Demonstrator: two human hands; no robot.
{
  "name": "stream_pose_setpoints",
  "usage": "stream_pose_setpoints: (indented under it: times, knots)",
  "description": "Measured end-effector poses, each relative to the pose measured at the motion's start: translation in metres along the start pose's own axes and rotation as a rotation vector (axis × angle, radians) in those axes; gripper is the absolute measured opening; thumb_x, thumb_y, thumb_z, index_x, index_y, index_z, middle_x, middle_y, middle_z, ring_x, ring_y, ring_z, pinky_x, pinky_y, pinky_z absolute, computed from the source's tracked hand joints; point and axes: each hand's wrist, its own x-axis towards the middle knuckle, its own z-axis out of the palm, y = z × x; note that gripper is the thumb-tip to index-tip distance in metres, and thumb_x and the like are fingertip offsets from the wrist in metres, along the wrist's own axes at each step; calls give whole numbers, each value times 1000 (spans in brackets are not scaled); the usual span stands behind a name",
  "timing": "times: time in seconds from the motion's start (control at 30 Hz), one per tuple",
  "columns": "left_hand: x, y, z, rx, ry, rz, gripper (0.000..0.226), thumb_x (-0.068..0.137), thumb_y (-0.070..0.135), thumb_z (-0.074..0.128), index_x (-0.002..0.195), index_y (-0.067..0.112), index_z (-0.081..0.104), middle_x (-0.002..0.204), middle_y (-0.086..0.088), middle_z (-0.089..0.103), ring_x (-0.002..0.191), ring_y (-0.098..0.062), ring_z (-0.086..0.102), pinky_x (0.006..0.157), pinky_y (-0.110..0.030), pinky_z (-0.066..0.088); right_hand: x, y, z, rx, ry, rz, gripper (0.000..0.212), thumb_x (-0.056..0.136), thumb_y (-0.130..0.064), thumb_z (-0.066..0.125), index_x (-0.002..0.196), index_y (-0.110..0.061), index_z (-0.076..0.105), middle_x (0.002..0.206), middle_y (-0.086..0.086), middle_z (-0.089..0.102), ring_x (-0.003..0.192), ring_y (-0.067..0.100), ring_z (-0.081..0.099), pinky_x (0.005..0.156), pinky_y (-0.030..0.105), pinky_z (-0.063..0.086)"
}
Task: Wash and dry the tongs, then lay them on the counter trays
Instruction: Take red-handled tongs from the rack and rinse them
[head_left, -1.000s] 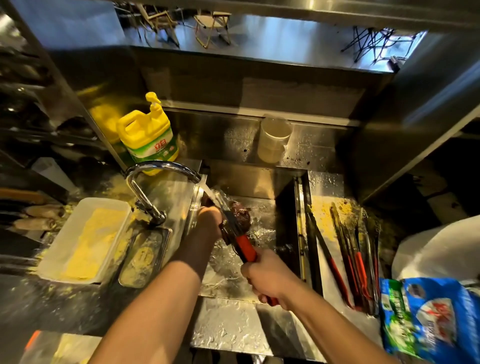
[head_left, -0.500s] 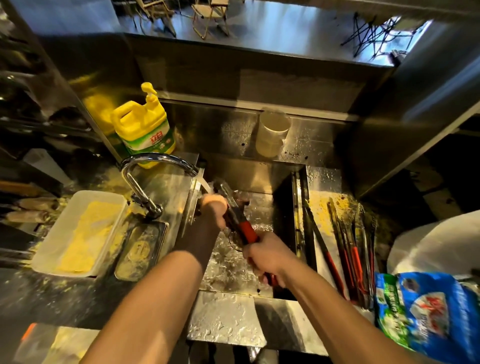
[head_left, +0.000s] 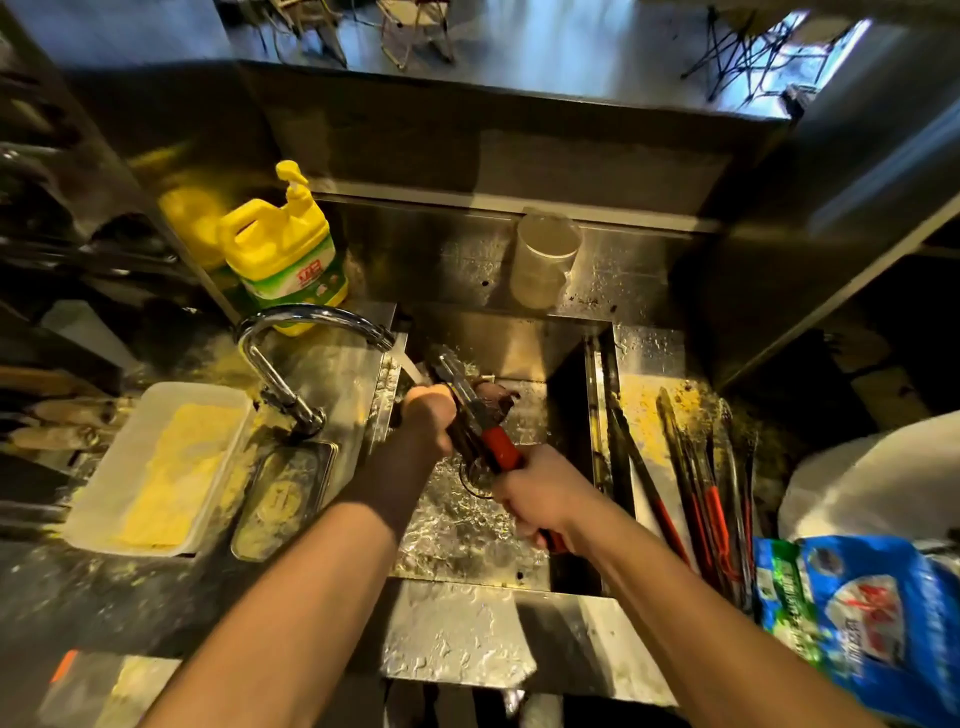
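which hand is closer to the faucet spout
Left. The left hand grips the tongs just below the faucet spout; the right hand holds the red handle, farther away.

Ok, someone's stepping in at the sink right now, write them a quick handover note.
Right hand grips the red handle of the tongs over the sink. Left hand grips their metal arms under the running faucet.
Done: this pair is partway through rinsing.
Left: finish and dry it, wash the other tongs lying on the right counter, then lay all on the trays.
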Motion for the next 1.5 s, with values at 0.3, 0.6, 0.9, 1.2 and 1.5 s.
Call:
stream_pose_setpoints:
  times: [0.3,0.6,0.9,1.2,1.5]
  knots:
    - [-15,2,8,273,23,98,41,101,11,44,139,1,54,141,-17,58,123,-37,61,90,-40,56,3,-4,-3,-10,-25,-26,28,85,-6,58,112,-4,54,63,4,50,30,8,45,34,20,37]
    - [-22,-1,8,96,-68,-22,39,102,13,48,139,3,56,134,-21,62,120,-37,63,91,-41,56,11,5,2,43,7,-17,25,86,-11,57,111,-9,57,63,2,52,32,9,45,35,20,38]
    - [-33,-5,3,337,64,158,25,103,8,42,111,-6,61,97,-19,65,96,-29,64,70,-35,57,7,14,5,76,-23,8,29,85,-10,59,113,-12,53,67,3,53,32,8,45,35,20,38]
    - [-21,18,-20,382,112,256,39,98,12,53,133,-5,56,126,-26,64,117,-41,63,94,-46,52,-17,10,-14,-24,-111,22,29,81,-6,61,110,-5,53,62,3,50,36,12,41,37,24,36]
    - [-29,11,-67,487,132,220,42,97,24,59,128,-5,59,117,-18,65,108,-35,65,96,-47,54,-21,8,-47,-354,186,-121,32,84,-15,59,115,-21,61,78,5,64,67,23,60,65,37,51]
